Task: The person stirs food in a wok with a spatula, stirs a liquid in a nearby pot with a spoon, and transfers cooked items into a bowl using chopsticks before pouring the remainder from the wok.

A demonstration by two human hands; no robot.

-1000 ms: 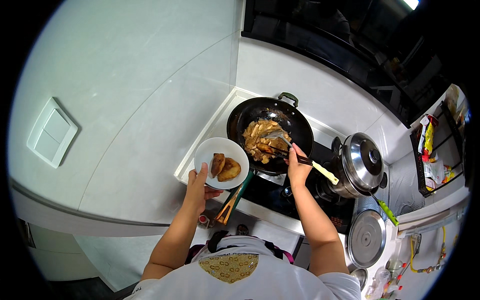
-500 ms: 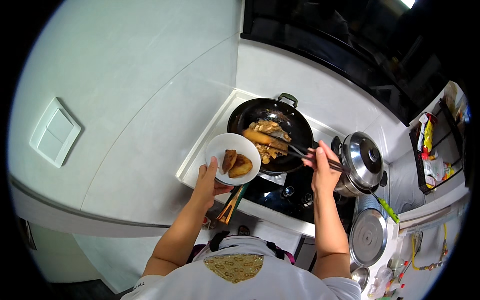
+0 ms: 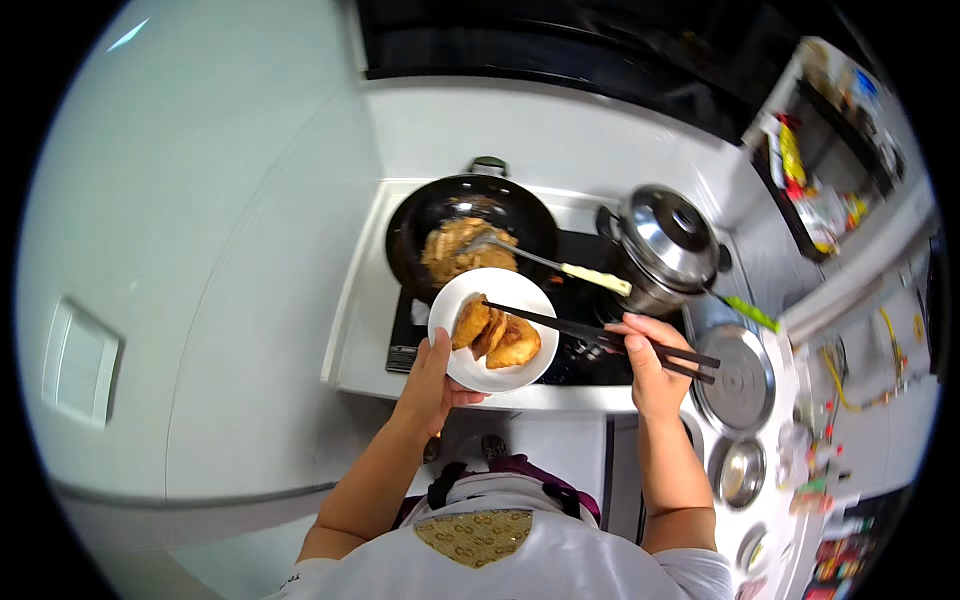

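Note:
My left hand point(image 3: 430, 388) grips the rim of a white bowl point(image 3: 522, 293), thumb on top and fingers underneath. Inside lie a few browned, fried pieces of food point(image 3: 516, 345). My right hand point(image 3: 655, 372) is closed on a pair of black chopsticks point(image 3: 575, 328), whose tips reach over the bowl to the leftmost piece. Just beyond the bowl is a black wok point(image 3: 535, 222) on the stove, with sliced brown food point(image 3: 445, 250) in it. A spatula point(image 3: 595, 279) with a pale yellow handle rests in the wok, handle pointing right. The bowl covers part of the wok's near side.
Right of the wok stands a lidded steel pot point(image 3: 655, 235), with a green handle point(image 3: 750, 313) jutting beside it. A round metal lid point(image 3: 738, 380) and a steel bowl point(image 3: 742, 472) sit farther along the counter. A black wall rack point(image 3: 795, 210) holds packets. The dark hood point(image 3: 560, 40) overhangs the back.
The chopsticks have moved from over the wok to the bowl, and the fried piece they held is now in it. My view has shifted; the spatula now shows uncovered.

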